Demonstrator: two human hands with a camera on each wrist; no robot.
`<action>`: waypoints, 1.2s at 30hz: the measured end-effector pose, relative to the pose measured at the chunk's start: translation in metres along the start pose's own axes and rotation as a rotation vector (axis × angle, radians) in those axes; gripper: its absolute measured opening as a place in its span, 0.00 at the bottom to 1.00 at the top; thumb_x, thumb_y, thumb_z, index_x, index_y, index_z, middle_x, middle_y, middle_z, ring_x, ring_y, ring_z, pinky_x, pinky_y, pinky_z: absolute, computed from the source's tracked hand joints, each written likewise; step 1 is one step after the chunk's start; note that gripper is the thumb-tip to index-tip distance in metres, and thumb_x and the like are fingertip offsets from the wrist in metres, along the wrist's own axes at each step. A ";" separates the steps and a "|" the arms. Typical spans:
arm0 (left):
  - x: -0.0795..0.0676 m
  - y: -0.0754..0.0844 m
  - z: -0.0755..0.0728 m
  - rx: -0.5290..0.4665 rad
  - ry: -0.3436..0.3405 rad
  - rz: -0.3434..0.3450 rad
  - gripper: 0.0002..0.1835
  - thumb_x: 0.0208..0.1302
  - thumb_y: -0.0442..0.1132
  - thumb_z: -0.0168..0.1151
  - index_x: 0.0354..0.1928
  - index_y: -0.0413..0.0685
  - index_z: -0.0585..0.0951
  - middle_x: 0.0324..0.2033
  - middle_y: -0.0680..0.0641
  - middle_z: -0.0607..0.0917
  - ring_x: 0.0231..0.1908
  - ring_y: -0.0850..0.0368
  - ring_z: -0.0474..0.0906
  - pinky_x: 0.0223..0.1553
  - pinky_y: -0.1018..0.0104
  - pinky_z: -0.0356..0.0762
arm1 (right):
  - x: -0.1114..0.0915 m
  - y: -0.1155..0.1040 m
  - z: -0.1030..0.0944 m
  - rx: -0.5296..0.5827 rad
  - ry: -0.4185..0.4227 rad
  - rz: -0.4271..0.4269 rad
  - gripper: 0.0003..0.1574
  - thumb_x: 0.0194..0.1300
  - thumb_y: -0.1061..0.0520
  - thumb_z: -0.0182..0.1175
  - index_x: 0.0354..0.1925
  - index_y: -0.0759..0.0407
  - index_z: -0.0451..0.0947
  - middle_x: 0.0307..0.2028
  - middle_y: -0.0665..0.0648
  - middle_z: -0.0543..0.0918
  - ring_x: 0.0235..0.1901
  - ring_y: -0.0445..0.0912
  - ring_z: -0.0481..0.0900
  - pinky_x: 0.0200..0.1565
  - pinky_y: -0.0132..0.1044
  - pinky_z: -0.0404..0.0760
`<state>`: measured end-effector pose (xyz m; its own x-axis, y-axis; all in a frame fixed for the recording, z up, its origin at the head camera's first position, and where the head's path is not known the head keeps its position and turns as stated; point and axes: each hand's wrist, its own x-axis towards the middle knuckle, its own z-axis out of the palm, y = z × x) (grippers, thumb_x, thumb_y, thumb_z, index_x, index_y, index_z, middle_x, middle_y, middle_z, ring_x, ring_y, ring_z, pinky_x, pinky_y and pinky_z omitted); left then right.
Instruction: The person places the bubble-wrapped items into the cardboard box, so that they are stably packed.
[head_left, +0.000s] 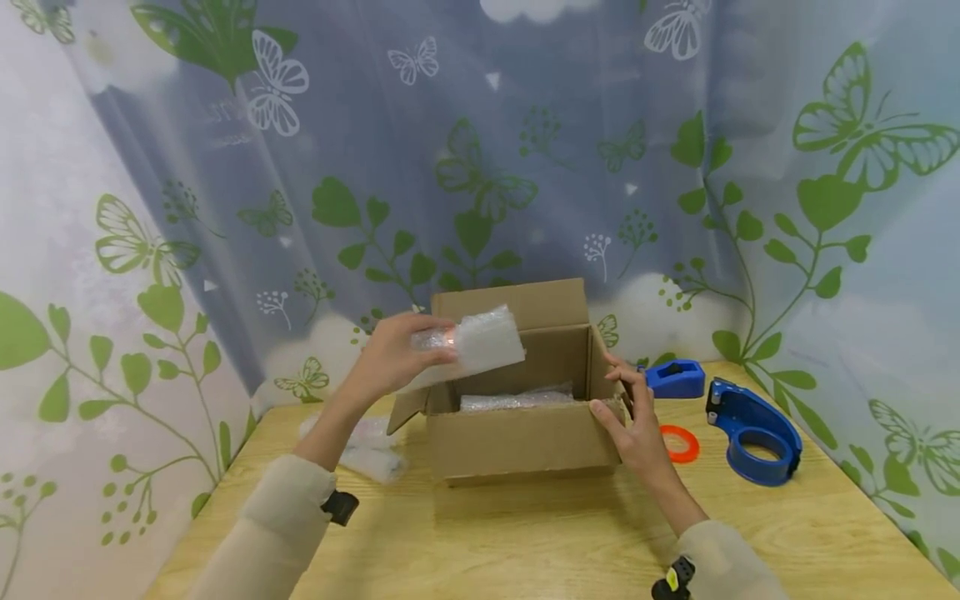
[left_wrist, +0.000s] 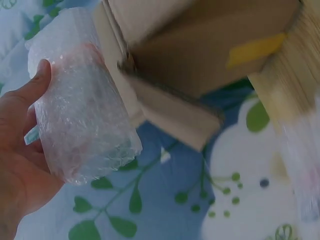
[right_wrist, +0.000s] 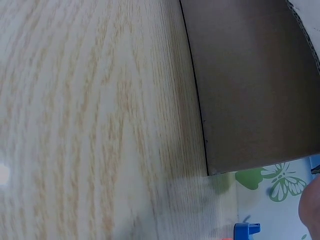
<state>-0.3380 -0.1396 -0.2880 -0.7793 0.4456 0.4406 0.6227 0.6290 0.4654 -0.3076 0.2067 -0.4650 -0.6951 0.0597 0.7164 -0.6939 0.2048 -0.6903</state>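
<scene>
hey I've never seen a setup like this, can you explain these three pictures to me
There is no machine here, just a person at work. The wide view comes from a camera worn on the head; the other two come from a camera on each wrist. The left hand holds a bubble-wrapped bundle, seen close up in the left wrist picture. The right hand grips the open cardboard box at its right end; another bubble-wrapped item shows inside. On the wooden table, more wrapped packages lie left of the box; to its right are a blue desk tape dispenser, a blue hand-held dispenser and an orange ring.
</scene>
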 end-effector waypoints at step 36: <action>0.033 -0.015 0.110 -0.003 -0.109 -0.066 0.23 0.59 0.46 0.78 0.56 0.50 0.89 0.55 0.47 0.88 0.61 0.45 0.80 0.64 0.49 0.77 | -0.001 0.000 0.000 -0.001 0.000 0.022 0.25 0.70 0.69 0.61 0.61 0.66 0.66 0.78 0.58 0.64 0.77 0.57 0.58 0.71 0.65 0.52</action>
<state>-0.3806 -0.0646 -0.3652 -0.8216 0.4700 0.3226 0.5697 0.6578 0.4927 -0.3069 0.2066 -0.4653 -0.7102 0.0638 0.7011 -0.6783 0.2048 -0.7057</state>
